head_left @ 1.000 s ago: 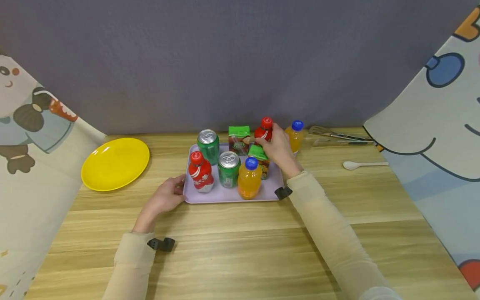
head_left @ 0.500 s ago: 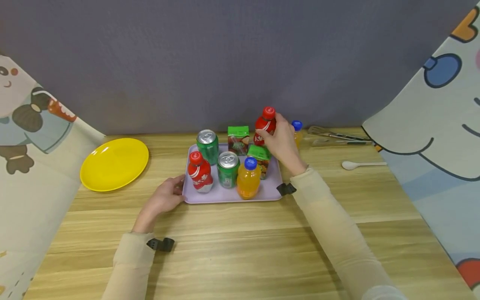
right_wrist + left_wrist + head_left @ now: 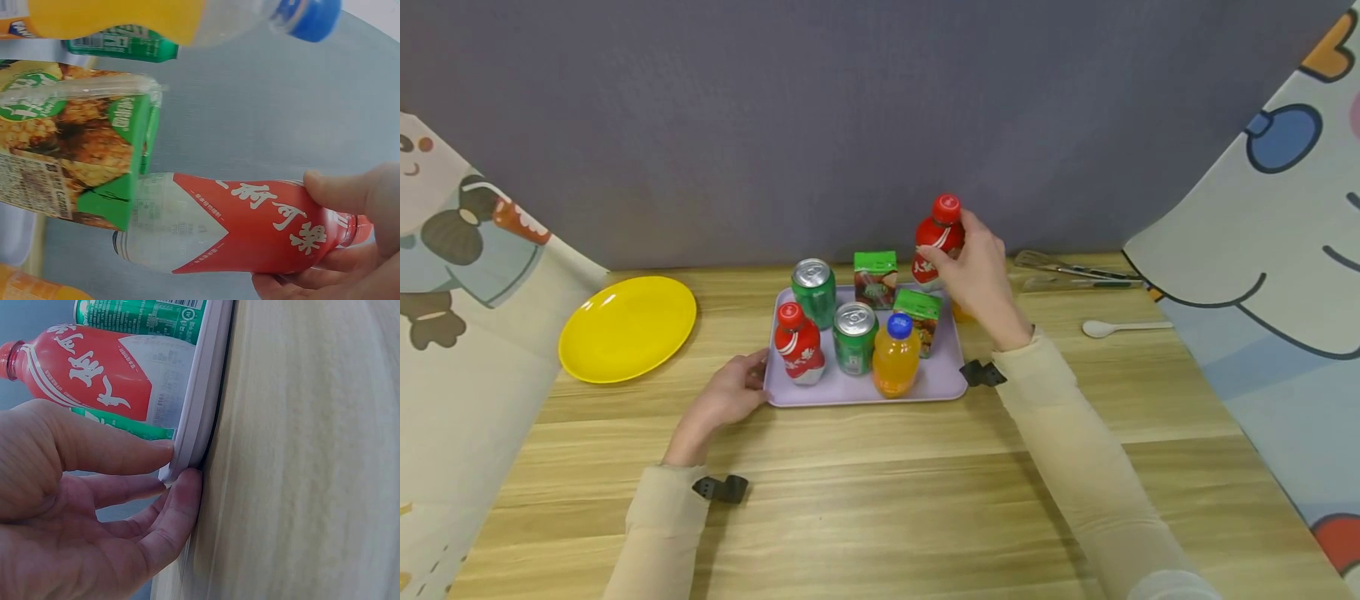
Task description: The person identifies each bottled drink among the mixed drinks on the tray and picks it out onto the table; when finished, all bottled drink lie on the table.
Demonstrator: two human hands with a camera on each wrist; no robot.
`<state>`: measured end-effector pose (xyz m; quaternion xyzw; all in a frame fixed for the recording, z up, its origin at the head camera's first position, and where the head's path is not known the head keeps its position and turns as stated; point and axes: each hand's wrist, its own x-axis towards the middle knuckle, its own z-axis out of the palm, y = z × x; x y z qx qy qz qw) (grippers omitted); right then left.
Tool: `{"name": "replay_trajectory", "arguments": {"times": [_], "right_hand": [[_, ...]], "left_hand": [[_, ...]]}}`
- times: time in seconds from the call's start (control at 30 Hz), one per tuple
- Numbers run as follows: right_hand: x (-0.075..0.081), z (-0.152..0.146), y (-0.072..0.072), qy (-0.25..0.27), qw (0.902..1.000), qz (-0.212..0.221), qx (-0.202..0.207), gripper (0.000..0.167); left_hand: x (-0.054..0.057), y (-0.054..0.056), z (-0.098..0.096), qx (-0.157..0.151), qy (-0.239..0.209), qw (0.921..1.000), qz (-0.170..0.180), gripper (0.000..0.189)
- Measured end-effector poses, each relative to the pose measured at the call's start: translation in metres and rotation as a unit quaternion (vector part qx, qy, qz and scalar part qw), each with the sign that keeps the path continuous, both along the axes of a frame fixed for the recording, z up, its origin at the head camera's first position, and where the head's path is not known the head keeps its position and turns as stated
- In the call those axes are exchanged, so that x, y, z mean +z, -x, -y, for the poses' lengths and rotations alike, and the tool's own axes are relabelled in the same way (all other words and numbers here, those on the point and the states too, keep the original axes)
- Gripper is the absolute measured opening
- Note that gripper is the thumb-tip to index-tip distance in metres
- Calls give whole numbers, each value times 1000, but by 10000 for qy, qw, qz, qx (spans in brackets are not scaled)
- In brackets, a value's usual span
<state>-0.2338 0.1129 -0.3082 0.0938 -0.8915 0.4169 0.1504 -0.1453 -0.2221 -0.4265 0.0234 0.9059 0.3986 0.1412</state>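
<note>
The right hand [image 3: 981, 275] holds a red bottle [image 3: 937, 237] near its neck, thumb on one side and fingers on the other, so its grip is as wide as the bottle there. The bottle is upright and raised, at the back right corner of a lilac tray [image 3: 842, 395]. The left hand [image 3: 733, 392] has a narrow grip, pinching the tray's left edge near the front corner between thumb and fingers.

On the tray, a second red bottle [image 3: 800, 350] stands at the front left, with a green can [image 3: 814, 293] behind it and another green can [image 3: 854, 343] beside it. An orange drink bottle [image 3: 895, 364] stands at the front right; one drink box [image 3: 875, 281] is at the back and another drink box [image 3: 919, 317] nearer the right. To the left, a yellow plate [image 3: 628, 329] lies on the wooden surface [image 3: 887, 500]; to the right lies a spoon [image 3: 1101, 329].
</note>
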Motion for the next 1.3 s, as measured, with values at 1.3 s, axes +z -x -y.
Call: {"name": "replay_trajectory", "arguments": {"times": [1.3], "right_hand": [[11, -57, -42, 489, 9968, -224, 584, 45]], "left_hand": [[0, 1, 1, -27, -141, 9999, 92, 70]]}}
